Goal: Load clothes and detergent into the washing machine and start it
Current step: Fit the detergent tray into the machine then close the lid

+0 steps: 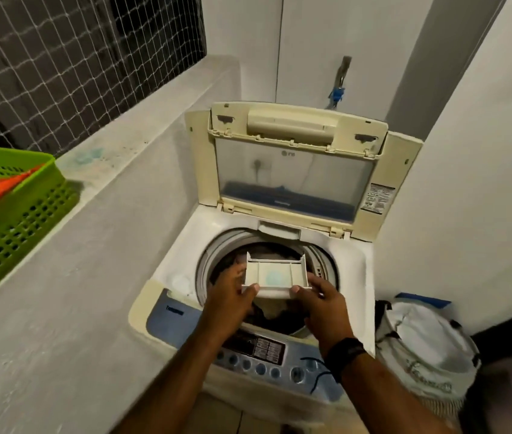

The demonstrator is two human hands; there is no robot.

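Green basket (13, 195) sits far left on the grey ledge (98, 245), something orange lying in it; well clear of the work. Netting covers the window above.

Washer (267, 261) centre, lid (295, 170) propped upright at the back. Dark clothes (267, 311) already lie in the drum, so loading looks done.

Step in hand: detergent. Left hand (229, 299) and right hand (323, 300) each grip a front corner of the white detergent drawer (275, 275), thumbs on its front edge, fingers under. Drawer is held level over the drum opening, apart from the machine. A pale blue patch shows in its middle compartment, probably detergent; amount unclear.

Next move, as I judge it: slide the drawer back into the slot (279, 230) at the rear rim of the tub, just below the lid hinge. It needs to stay level and line up squarely, or the contents tip onto the clothes. Nothing blocks that path.

After that: lid down, then the control panel (257, 355) at the front. A black cord (320, 374) lies across the panel's right end, near the buttons.

Right of the washer, a white laundry bag (426, 346) stands on the floor, touching or just beside the cabinet.
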